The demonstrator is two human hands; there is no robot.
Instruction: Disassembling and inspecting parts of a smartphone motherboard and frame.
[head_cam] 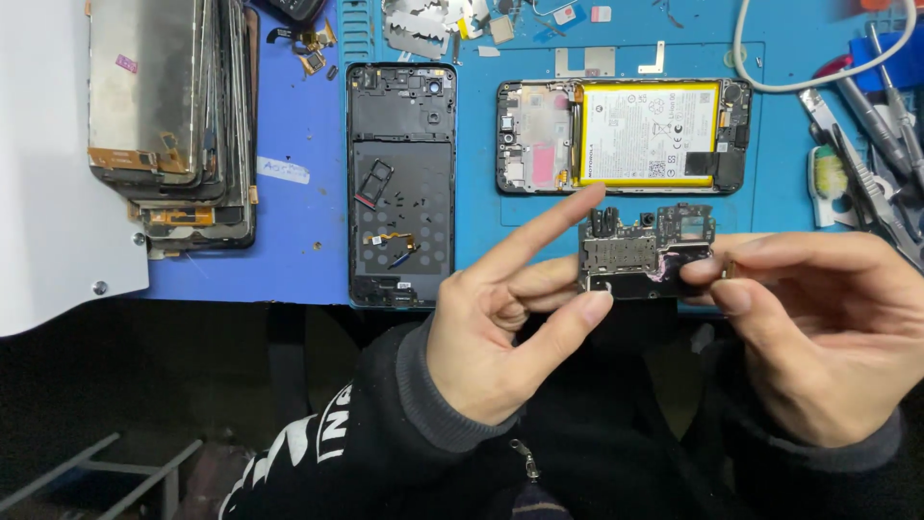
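Blue mat [289, 144] (opened phone [624, 136], back cover [401, 183] behind); both hands' fingers [587, 310] gripping circuit board [643, 250].

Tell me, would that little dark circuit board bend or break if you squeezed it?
The dark flat circuit board probably stays stiff: it spans flat between the left hand and right hand. It looks thin and light, pinched only by fingertips. Its tiny exposed parts seem fragile.

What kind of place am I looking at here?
Most likely a phone repair bench. An opened phone with its battery showing lies on a blue work mat, screen panels are stacked beside it, and both hands hold a small circuit board.
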